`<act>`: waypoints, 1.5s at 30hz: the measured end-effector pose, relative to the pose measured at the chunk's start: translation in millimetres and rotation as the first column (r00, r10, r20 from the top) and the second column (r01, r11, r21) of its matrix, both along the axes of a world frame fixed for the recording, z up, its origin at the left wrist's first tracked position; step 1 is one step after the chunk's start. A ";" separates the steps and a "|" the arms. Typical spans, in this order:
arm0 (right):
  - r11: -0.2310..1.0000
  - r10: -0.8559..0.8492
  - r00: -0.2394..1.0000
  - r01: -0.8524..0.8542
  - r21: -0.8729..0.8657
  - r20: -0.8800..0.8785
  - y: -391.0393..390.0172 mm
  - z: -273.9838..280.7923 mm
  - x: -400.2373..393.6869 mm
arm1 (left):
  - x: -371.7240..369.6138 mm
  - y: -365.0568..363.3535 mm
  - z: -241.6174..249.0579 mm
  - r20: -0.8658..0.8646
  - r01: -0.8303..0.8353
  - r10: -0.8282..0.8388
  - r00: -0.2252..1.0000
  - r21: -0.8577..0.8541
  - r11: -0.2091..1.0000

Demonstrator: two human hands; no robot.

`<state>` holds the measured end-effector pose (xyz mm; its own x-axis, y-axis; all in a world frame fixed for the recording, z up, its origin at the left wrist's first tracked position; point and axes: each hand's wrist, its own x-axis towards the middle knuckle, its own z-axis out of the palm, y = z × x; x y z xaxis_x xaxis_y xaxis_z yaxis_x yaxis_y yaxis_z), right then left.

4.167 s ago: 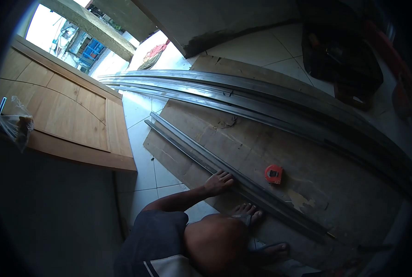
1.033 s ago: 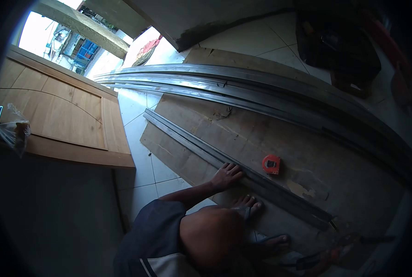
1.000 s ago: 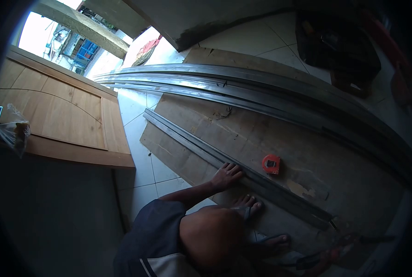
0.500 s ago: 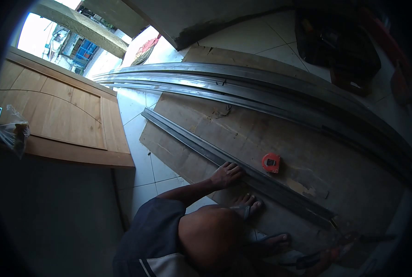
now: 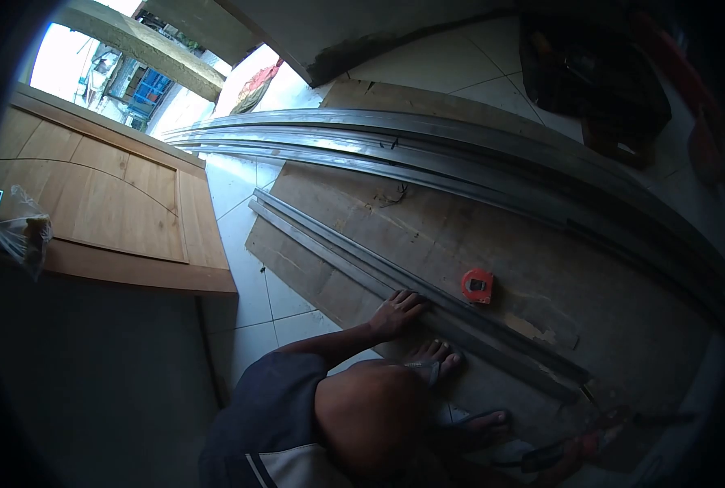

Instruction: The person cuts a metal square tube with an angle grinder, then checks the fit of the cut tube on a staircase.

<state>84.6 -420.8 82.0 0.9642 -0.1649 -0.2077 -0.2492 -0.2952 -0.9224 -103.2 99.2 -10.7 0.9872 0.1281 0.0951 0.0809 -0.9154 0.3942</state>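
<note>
On the brown board (image 5: pixel 448 236), two long thin metal channels (image 5: pixel 338 248) lie side by side, with a narrow gap between them along most of their length. My left hand (image 5: pixel 399 315) grips the nearer channel around its middle, fingers bent over its top edge. Down in the dark lower right, my right hand (image 5: pixel 572 454) is closed around a red and black tool (image 5: pixel 602 439), whose exact kind the shadow hides. A thin bright rod or tip (image 5: pixel 590 395) shows by the channels' near end. Just beyond the channels sits a red tape measure (image 5: pixel 477 286).
A bundle of longer metal channels (image 5: pixel 322 134) stretches across the floor beyond the board. To the left stand a wooden door panel (image 5: pixel 127 195) and a plastic bag (image 5: pixel 25 236). A dark open tool bag (image 5: pixel 590 81) lies at upper right. My sandalled feet (image 5: pixel 440 358) are close to the channels.
The nearer channel under my left hand has shifted and tilted toward me, widening the gap between the two. My right hand and its tool have hardly moved.
</note>
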 end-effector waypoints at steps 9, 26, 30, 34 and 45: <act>1.000 -0.023 1.000 0.023 0.000 -0.014 9.1 6.1 -2.0 | 13.4 9.0 8.8 -0.085 0.058 -0.061 0.994 -0.039 0.998; 0.999 -0.031 1.000 0.031 -0.043 -0.004 3.8 2.5 -1.3 | 31.9 6.9 4.0 0.012 0.127 -0.127 0.992 -0.199 0.972; 0.998 -0.033 0.999 0.033 -0.046 -0.014 6.1 2.6 -0.2 | 32.6 7.8 4.7 0.042 0.166 -0.161 0.986 -0.161 0.973; 0.998 -0.038 0.999 0.037 -0.050 -0.026 8.8 4.4 0.4 | 35.9 11.4 4.5 0.122 0.249 -0.234 0.965 -0.126 0.960; 0.990 0.068 0.993 -0.056 -0.129 0.094 -2.4 -1.0 -3.9 | 44.9 49.0 40.8 0.034 -0.051 0.049 0.998 0.086 0.995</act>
<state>80.7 -423.3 81.1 0.9881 -0.1228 -0.0930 -0.1368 -0.4227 -0.8959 -58.3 148.1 30.0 0.9760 0.1672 0.1394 0.1160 -0.9414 0.3168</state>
